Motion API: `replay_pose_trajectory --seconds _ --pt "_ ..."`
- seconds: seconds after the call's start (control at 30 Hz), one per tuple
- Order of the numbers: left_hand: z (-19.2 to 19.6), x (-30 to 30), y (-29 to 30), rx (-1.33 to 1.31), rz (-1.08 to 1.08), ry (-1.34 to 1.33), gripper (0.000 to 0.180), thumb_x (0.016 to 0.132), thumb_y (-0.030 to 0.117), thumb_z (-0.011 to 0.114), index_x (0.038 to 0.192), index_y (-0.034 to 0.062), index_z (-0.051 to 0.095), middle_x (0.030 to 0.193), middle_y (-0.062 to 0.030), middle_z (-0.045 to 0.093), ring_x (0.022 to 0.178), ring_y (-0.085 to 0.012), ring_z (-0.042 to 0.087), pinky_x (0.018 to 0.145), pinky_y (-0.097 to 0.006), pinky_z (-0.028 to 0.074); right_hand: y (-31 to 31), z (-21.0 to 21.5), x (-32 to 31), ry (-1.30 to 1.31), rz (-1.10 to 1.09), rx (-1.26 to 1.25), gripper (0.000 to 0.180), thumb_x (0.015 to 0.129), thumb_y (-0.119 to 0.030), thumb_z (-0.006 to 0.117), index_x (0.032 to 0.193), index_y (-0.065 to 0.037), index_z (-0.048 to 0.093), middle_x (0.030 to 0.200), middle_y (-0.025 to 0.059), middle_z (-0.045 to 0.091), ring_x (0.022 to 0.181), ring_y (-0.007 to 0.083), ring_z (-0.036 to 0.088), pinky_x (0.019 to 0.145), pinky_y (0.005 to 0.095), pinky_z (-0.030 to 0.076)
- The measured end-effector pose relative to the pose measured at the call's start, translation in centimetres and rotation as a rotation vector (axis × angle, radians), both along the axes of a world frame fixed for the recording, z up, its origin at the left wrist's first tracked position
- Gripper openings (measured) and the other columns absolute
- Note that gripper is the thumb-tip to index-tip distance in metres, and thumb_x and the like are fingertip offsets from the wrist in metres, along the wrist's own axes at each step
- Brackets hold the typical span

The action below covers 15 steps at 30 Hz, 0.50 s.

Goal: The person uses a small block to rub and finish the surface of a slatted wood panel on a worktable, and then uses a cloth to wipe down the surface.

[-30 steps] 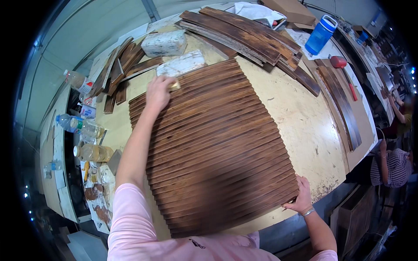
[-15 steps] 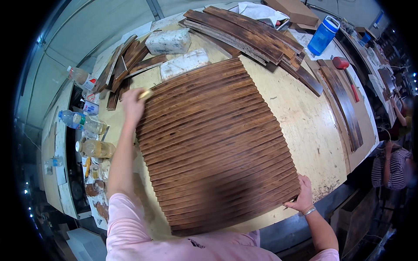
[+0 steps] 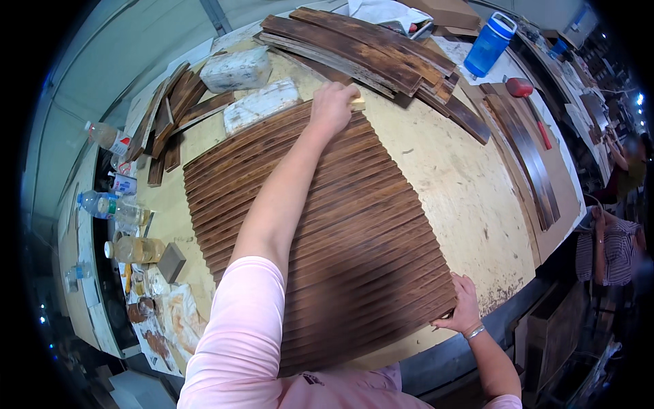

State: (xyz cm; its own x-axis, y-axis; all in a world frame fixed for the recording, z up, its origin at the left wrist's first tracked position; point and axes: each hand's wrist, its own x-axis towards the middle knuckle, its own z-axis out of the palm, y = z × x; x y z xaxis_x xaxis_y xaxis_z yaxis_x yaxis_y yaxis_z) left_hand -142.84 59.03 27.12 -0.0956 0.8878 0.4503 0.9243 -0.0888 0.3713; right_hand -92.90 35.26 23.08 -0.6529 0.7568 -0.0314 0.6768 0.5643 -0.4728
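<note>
Head view: left hand (image 3: 332, 105) outstretched atop slatted wooden panel (image 3: 320, 232), pale block (image 3: 356, 103) underneath.

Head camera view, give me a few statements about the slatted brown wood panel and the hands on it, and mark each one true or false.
1. The left hand presses a small pale block at the far edge of the dark brown slatted wood panel. True.
2. The right hand is lifted clear of the panel. False: it grips the panel's near right corner.
3. A blue plastic bottle with a white lid stands on the pale plywood table. True.
4. The loose dark wood strips lie stacked on top of the panel. False: they lie beyond it on the table.
</note>
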Motion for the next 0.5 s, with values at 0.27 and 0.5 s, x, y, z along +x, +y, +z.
replay_pose_trajectory --seconds 0.27,0.5 --pt "0.5 -10.2 -12.7 -0.073 0.172 0.163 0.027 0.081 0.007 0.073 0.106 0.0174 0.072 0.107 -0.0056 0.070 0.107 -0.0304 0.061 0.091 -0.045 0.047 -0.2 -0.5 0.5 0.010 -0.034 -0.034 0.120 0.046 -0.059 0.091 0.142 0.000 0.050 0.138 0.0196 0.058 0.131 0.0385 0.050 0.119 0.0548 0.030" --pt "0.7 -24.0 -29.6 -0.152 0.544 0.218 0.027 0.078 0.007 0.075 0.103 0.0190 0.073 0.107 -0.0053 0.071 0.106 -0.0300 0.063 0.093 -0.045 0.047 -0.3 -0.3 0.0 0.026 -0.066 -0.075 0.117 0.046 -0.060 0.089 0.140 -0.002 0.052 0.138 0.0186 0.058 0.132 0.0400 0.048 0.119 0.0556 0.029"
